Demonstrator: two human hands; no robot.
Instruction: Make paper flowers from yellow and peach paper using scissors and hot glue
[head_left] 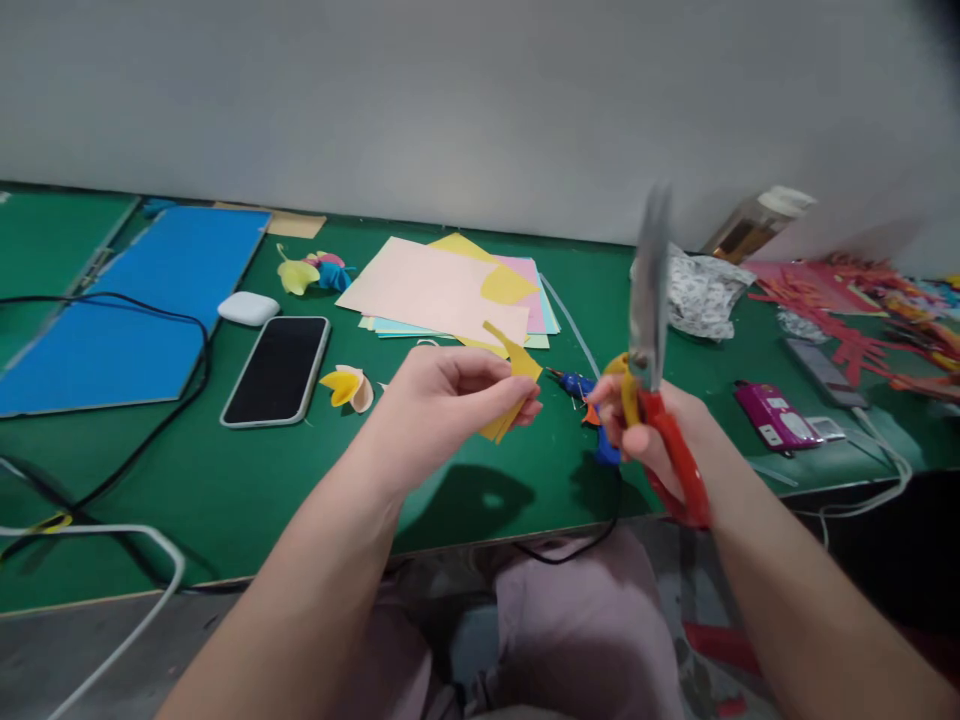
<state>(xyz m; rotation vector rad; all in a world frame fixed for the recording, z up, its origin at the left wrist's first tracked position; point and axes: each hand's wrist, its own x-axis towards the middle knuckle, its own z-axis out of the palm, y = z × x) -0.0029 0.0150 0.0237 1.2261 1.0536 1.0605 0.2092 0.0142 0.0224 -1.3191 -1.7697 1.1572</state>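
Observation:
My left hand (457, 395) pinches a cut piece of yellow paper (525, 362) above the middle of the green table, with more yellow paper showing below the fingers. In my right hand (645, 430) are scissors (651, 300) with red and yellow handles, their blades pointing up and slightly blurred. Behind my left hand lies a stack of coloured sheets, a pale pink sheet (427, 285) on top with a yellow cut shape (506, 285) on it. A blue glue gun (576, 384) lies partly hidden behind my right hand.
A phone (276, 370), a white case (248, 309), a blue board (142, 310) and small paper petals (349, 388) are on the left. A purple device (776, 416), crumpled wrapping (705, 293), a bottle (757, 225) and red paper strips (817, 310) lie right. Cables cross both sides.

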